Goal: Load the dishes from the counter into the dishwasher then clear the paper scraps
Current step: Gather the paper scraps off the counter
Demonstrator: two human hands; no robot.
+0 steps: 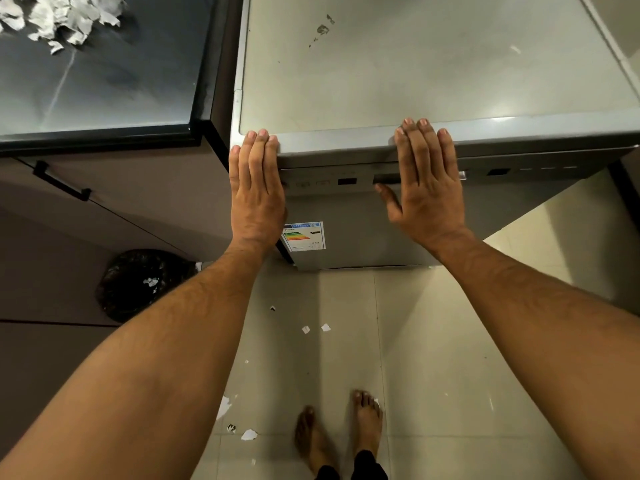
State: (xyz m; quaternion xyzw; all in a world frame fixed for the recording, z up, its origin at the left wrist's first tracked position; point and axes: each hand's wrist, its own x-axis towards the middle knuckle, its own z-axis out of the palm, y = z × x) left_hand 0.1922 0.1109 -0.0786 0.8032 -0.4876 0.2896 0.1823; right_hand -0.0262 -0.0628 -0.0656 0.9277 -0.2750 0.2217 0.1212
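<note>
The silver dishwasher [398, 64] stands in front of me with its door [360, 233] closed. My left hand [256, 188] lies flat against the door's top left corner, fingers together and reaching the top edge. My right hand [427, 181] presses flat on the control strip near the handle recess, thumb spread out. Neither hand holds anything. A heap of torn white paper scraps [59, 15] lies on the dark counter [104, 84] at the far left. More scraps [315, 328] are scattered on the floor tiles. No dishes are in view.
A black bin bag [145, 284] with a scrap in it sits on the floor at the left, below a brown cabinet with a black handle [62, 181]. My bare feet [339, 431] stand on beige tiles near loose scraps [248, 434].
</note>
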